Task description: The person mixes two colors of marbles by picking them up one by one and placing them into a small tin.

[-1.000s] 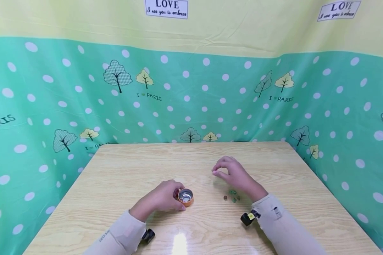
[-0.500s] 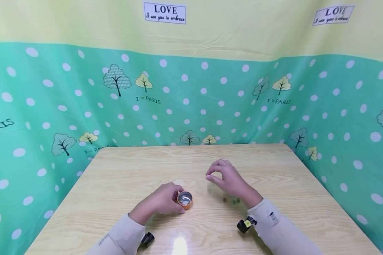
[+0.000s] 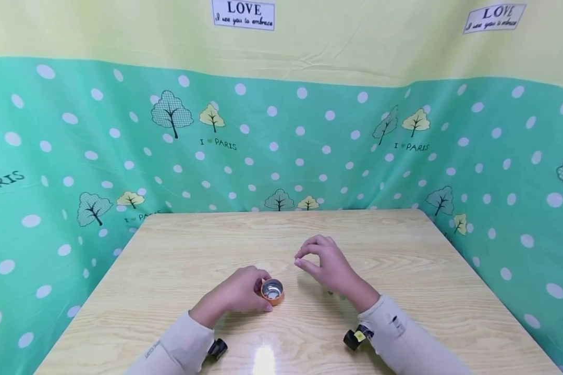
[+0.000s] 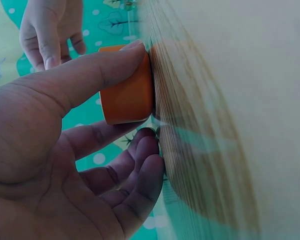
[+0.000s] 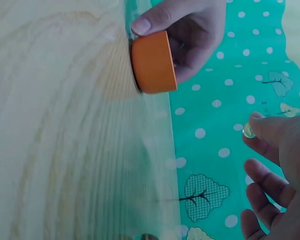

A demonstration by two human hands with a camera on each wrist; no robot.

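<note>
In the head view, a small orange cup [image 3: 272,292] with a shiny metallic inside stands upright on the wooden table. Thumb and fingers of my left hand [image 3: 247,289] grip its side; the left wrist view shows the thumb across the orange wall [image 4: 127,92]. Small reddish spots show inside the cup, too tiny to make out. My right hand [image 3: 330,265] is raised above the table, right of the cup. Between its thumb and forefinger it pinches a small, clear, yellowish glass marble [image 5: 248,130]. Its other fingers are loosely bent.
Several small marbles [image 3: 330,292] lie on the table [image 3: 206,245] beneath my right forearm, mostly hidden by it. A green dotted curtain [image 3: 300,146] hangs behind the table and along both sides.
My right hand has moved left toward the cup, and its forearm now covers more of the marbles on the table. My left hand keeps its grip on the cup.
</note>
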